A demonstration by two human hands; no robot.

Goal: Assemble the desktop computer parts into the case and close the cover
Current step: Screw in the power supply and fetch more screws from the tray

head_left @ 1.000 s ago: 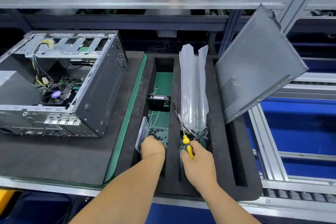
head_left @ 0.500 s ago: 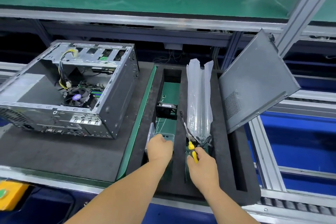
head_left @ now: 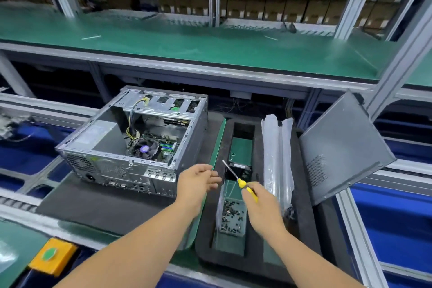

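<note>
Open computer case point(head_left: 131, 145) lying on its side on a dark foam mat point(head_left: 98, 208), left of centre on the bench point(head_left: 21, 222). Side opening turned upward, showing the motherboard point(head_left: 163, 145), a round cooler fan point(head_left: 144, 149) and a bundle of yellow and black wires point(head_left: 131, 124) running up to the drive cage. Rear panel with ports facing the camera.

Just right of the case, a black foam tray point(head_left: 257, 257) with long slots. In the near slot, a clear plastic box of small dark screws point(head_left: 231, 216); farther up the same slot, a small black fan point(head_left: 240, 169). In the next slot, a long clear plastic bag point(head_left: 278, 159), lying lengthwise with its far end raised. At the tray's right edge, the grey side cover point(head_left: 343, 147), tilted up on edge and leaning away to the right, vent holes visible near its lower part.

Left hand point(head_left: 198, 180) held in the air near the case's front right corner, above the tray's left edge, fingers loosely curled with the fingertips close together; whether pinching a screw, cannot tell. Right hand point(head_left: 261, 201) above the screw box, gripping the yellow handle of a screwdriver point(head_left: 236, 179), shaft pointing up and left toward the left hand, tip free in the air.

Yellow box with a green button point(head_left: 52, 255) at the near left edge of the bench. Green-topped shelf point(head_left: 187, 42) above, blurred racks behind.
</note>
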